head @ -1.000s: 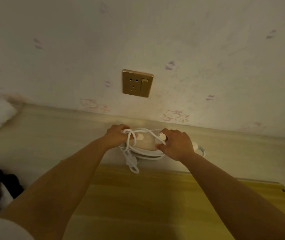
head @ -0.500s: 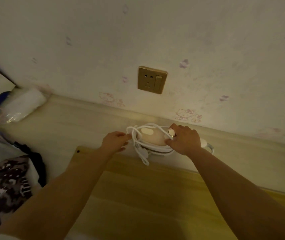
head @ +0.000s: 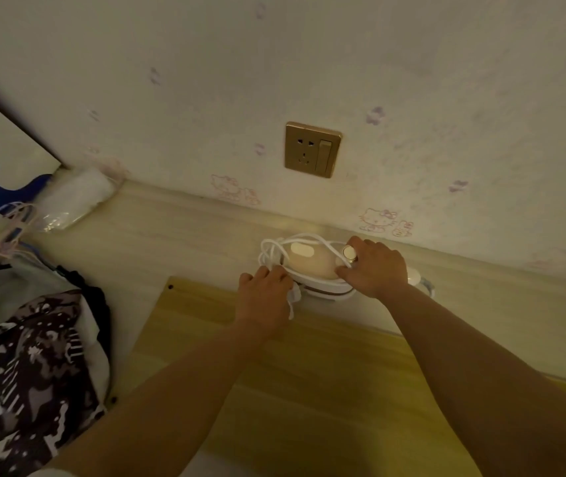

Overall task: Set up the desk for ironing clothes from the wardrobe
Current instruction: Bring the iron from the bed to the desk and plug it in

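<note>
Iron: I see a small cream-and-white travel iron point(head: 312, 266) lying flat at the desk's back edge, just under the wall, its rounded oval body smooth and glossy; its long axis runs left to right along the wall, though I cannot tell which end is the tip.
Cord: a white rubbery cord point(head: 274, 249) loops loosely over the iron's top and left end.
Left hand: my left hand point(head: 267, 297) sits at the iron's left end, fingers curled around a bunch of the cord.
Right hand: my right hand point(head: 374, 266) grips the iron's right end, fingers curled over it beside a round metallic knob point(head: 349, 253).
Desk: pale wood-grain desk point(head: 188, 235), with a yellower smooth board point(head: 309, 390) lying on it; the iron stands just past the board's far edge.
Wall: a brass-coloured square socket plate point(head: 312, 149) with a rocker switch is set in cartoon-printed wallpaper above the iron.
Left side: patterned dark-and-white fabric point(head: 23, 373) is heaped at the desk's left edge, and a clear crinkled plastic packet point(head: 75, 197) lies in the back left corner.
</note>
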